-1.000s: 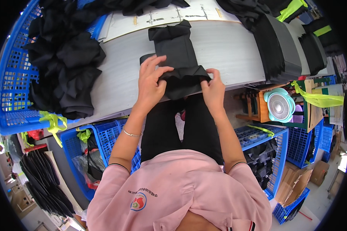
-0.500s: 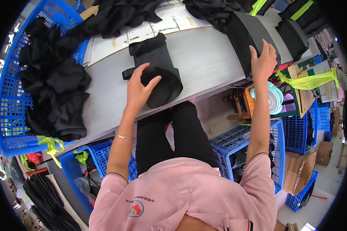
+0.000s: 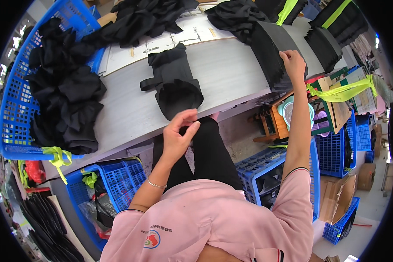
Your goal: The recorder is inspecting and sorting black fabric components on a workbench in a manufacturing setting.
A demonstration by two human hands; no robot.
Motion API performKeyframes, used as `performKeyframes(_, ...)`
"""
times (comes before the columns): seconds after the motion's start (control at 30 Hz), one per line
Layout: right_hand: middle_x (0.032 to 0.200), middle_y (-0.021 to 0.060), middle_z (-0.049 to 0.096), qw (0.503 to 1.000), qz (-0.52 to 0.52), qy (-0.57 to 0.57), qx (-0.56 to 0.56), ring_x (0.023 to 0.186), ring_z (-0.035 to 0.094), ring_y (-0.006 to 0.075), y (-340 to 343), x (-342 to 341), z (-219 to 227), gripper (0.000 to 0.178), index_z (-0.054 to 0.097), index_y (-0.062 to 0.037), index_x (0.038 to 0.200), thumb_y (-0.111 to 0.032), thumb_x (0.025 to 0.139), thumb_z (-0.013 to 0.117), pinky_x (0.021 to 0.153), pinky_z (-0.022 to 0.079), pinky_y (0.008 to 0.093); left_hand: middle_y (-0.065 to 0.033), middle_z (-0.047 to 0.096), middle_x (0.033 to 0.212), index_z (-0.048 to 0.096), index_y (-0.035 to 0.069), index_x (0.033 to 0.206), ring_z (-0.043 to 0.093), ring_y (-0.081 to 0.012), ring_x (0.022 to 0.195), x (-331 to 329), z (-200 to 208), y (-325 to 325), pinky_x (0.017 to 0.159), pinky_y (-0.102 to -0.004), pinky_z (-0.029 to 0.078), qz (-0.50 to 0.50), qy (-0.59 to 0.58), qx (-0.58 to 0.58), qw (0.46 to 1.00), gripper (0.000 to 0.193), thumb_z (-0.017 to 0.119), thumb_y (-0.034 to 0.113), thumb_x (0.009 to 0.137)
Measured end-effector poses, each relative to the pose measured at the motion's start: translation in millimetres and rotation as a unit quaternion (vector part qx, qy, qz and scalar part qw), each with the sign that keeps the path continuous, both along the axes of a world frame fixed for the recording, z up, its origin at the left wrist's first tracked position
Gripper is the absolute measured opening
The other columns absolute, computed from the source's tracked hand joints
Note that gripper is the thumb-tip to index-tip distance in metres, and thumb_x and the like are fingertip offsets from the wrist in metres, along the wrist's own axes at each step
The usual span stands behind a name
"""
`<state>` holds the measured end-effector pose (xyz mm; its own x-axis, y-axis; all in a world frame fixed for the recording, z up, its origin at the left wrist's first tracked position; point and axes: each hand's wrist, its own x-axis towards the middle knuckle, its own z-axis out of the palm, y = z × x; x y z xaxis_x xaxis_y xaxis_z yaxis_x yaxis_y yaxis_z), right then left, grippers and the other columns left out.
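My right hand is at a stack of black sheets on the right of the table. Its thumb and fingers are pinched together at the top of the stack; whether a sheet edge is between them is too small to tell. My left hand hovers just off the table's near edge, fingers curved and apart from the thumb, with nothing visible in it. Beyond it, a black sewn fabric piece with a side loop and a rounded, open near end lies on the grey table.
At the left stands a blue crate heaped with black fabric. More black fabric lies at the back. Below the table are blue baskets on both sides. An orange wooden stool with a fan stands at the right.
My left hand has drawn away from the black fabric piece, toward me and to the right. My right hand has closed from open fingers to a pinch at the stack.
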<state>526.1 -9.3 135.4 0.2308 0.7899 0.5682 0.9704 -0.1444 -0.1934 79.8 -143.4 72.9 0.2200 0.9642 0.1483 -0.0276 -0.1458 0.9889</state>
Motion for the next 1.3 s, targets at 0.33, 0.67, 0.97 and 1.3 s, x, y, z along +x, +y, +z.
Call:
performKeyframes(0.33,0.081,0.0107,0.055,0.980,0.135,-0.119,0.087,0.070,0.060,0.0312,-98.3,-145.5,-5.1,0.011,0.056,-0.0062,0.077,-0.006,0.082,0.066,0.064,0.051,0.0433,-0.0100,0.060,0.133,0.056,0.000,0.135,0.056,-0.0175,0.123,13.0,-24.3,-22.9,0.102,-0.0323,0.044,-0.184,-0.093,-0.183,0.961,0.042,0.053,0.028,0.103)
performKeyframes(0.67,0.128,0.0189,0.063,0.854,0.216,0.454,-0.132,0.106,0.065,0.0261,-250.1,-273.5,-61.1,0.008,0.056,0.0036,0.092,-0.004,0.095,0.054,0.089,0.050,0.0329,-0.0079,0.045,0.149,0.038,0.012,0.150,0.042,-0.0197,0.138,55.3,-86.2,-43.6,0.114,-0.0403,0.033,-0.267,-0.251,-0.463,0.807,0.087,0.042,0.076,0.091)
performKeyframes(0.97,0.132,0.0200,0.059,0.800,0.279,0.510,-0.150,0.109,0.064,0.0270,-282.4,-269.7,-30.6,0.004,0.057,0.0021,0.091,-0.002,0.090,0.058,0.091,0.048,0.0331,-0.0151,0.060,0.133,0.054,0.000,0.133,0.060,-0.0291,0.122,38.5,-14.6,-34.1,0.104,-0.0461,0.051,-0.271,-0.416,-0.366,0.787,0.060,0.073,0.037,0.090)
performKeyframes(1.3,0.101,0.0073,0.063,0.785,0.120,0.585,-0.168,0.089,0.061,0.0098,-260.8,-295.7,-33.4,0.029,0.050,-0.0021,0.106,-0.005,0.088,0.073,0.078,0.048,0.0229,-0.0131,0.069,0.114,0.063,0.000,0.119,0.069,-0.0242,0.101,12.4,7.5,-38.7,0.089,-0.0383,0.059,-0.111,-0.368,-0.347,0.856,0.040,0.075,0.020,0.088)
